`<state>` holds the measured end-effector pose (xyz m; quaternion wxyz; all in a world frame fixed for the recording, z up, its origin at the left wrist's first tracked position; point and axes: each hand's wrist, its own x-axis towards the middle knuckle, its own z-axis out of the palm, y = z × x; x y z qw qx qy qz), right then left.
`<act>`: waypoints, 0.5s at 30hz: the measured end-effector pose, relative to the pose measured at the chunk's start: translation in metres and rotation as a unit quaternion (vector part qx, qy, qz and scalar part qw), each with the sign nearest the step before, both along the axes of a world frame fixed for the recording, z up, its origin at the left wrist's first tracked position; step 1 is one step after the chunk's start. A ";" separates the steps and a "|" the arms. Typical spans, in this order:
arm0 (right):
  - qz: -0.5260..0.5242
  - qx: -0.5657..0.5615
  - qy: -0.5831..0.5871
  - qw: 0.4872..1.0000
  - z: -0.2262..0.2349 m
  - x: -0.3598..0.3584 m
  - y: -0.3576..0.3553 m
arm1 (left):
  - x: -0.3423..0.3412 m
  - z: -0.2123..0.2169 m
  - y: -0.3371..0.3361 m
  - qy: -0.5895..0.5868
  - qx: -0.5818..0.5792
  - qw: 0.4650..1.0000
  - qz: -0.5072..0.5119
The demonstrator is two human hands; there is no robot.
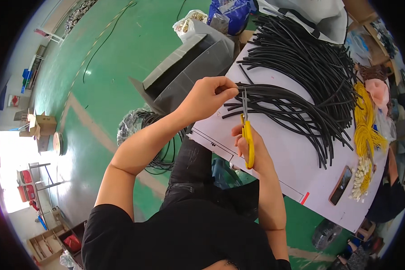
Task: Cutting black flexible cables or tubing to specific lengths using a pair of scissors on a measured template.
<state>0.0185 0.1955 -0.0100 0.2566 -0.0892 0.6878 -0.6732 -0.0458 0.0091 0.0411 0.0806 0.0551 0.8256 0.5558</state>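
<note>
My left hand [211, 98] is closed in a pinch on the end of a black cable [256, 87] at the left edge of the table. In my right hand [259, 153] is a pair of yellow-handled scissors [249, 143], the blades pointing away from me. Their tips reach up beside my left fingertips, across the cable ends; whether the blades touch a cable I cannot tell. Several loose black cables [297, 126] fan out to the right over the white tabletop [274, 155]. Beyond them lies a large heap of cut black cables [301, 49].
A grey bin [189, 67] stands against the table's left side. Yellow cables with white connectors [362, 175] and a phone [340, 185] lie at the right. Coiled black cable in plastic [141, 126] rests on the green floor. A blue bag [229, 15] sits beyond the bin.
</note>
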 end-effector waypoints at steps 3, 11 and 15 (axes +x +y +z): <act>0.010 0.031 0.013 0.999 0.004 -0.005 -0.004 | 0.001 0.004 0.001 -0.014 -0.019 1.000 -0.003; 0.003 0.087 0.050 0.995 0.008 -0.013 -0.005 | -0.001 0.005 -0.004 -0.001 -0.043 0.999 -0.012; -0.016 0.074 -0.038 0.996 0.010 -0.016 -0.001 | -0.004 0.004 -0.004 0.000 -0.049 0.999 -0.024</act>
